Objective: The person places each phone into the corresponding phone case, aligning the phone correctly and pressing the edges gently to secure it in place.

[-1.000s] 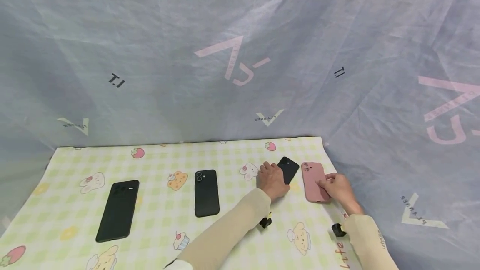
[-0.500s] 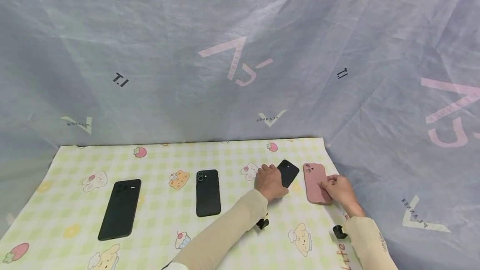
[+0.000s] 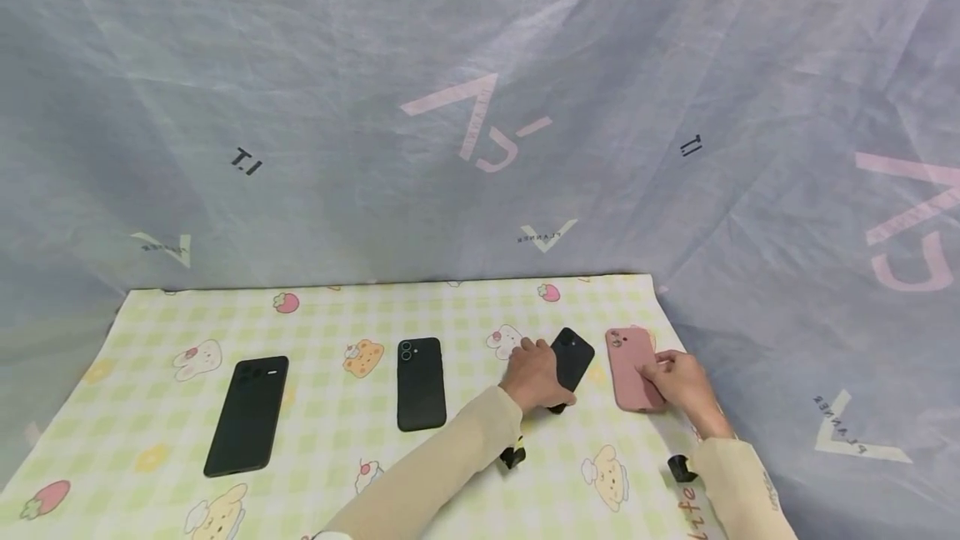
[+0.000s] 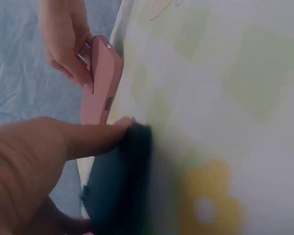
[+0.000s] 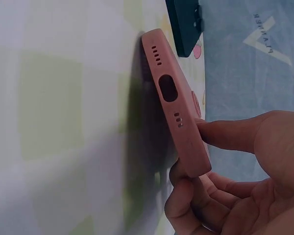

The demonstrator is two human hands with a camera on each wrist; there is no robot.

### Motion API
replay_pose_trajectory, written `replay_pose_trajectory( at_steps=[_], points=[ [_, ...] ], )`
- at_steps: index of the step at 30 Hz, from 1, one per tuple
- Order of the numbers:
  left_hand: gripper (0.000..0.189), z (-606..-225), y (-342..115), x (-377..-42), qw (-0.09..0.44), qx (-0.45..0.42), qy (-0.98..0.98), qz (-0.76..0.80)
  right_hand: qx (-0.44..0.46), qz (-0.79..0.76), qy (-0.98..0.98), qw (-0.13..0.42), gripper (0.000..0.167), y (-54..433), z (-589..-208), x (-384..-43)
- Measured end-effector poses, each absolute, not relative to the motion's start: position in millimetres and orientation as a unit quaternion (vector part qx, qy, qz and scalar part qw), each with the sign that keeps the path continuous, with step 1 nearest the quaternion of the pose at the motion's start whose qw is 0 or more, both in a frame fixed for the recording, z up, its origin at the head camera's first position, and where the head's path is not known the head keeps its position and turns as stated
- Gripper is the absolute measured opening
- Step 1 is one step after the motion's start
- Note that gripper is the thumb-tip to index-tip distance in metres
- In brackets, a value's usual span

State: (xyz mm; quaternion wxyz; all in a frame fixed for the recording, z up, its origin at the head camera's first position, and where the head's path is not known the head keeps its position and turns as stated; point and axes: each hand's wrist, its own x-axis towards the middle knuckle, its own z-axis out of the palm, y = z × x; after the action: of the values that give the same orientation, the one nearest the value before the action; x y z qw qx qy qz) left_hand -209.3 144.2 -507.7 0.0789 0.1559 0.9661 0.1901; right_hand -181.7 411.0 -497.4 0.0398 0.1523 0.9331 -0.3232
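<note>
At the right of the table, my left hand (image 3: 534, 377) grips a black phone case (image 3: 574, 359) by its sides, thumb on the near edge in the left wrist view. This case is tilted a little off the cloth. Beside it, my right hand (image 3: 678, 382) pinches a pink phone case (image 3: 633, 367) at its right edge, thumb on the back and fingers curled under. The right wrist view shows the pink case's port end (image 5: 172, 93) raised above the cloth. Whether phones sit inside either case, I cannot tell.
Two more black phones or phone cases lie back up: one in the middle (image 3: 421, 383) and a larger one on the left (image 3: 247, 415). A checked cartoon tablecloth (image 3: 315, 440) covers the table. Grey printed sheeting (image 3: 360, 107) hangs behind and at the right side.
My left hand has drawn the black phone case slightly towards me and turned it a little more upright in view. The right hand keeps its pinch on the pink case. The head view shifts slightly.
</note>
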Motion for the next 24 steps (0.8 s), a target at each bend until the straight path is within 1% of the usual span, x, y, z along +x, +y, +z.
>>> replay_pose_trajectory(
  at_steps=[6,12,18,20,24],
  points=[
    [0.068,-514,128,-202,0.112,0.170,0.938,0.281,0.151,-0.332,0.930,0.039,0.047,407,-498,-176],
    [0.043,-511,113,-198,0.136,0.164,0.917,0.337,0.153,-0.327,0.932,0.030,0.047,407,-502,-172],
    [0.024,-513,102,-193,0.138,0.165,0.899,0.383,0.156,-0.340,0.927,0.027,0.048,406,-508,-166],
    [0.024,-515,99,-191,0.145,0.165,0.890,0.400,0.156,-0.343,0.926,0.026,0.048,405,-510,-164],
    [0.032,-518,95,-186,0.166,0.166,0.871,0.432,0.158,-0.352,0.922,0.027,0.048,401,-515,-158]
  ],
)
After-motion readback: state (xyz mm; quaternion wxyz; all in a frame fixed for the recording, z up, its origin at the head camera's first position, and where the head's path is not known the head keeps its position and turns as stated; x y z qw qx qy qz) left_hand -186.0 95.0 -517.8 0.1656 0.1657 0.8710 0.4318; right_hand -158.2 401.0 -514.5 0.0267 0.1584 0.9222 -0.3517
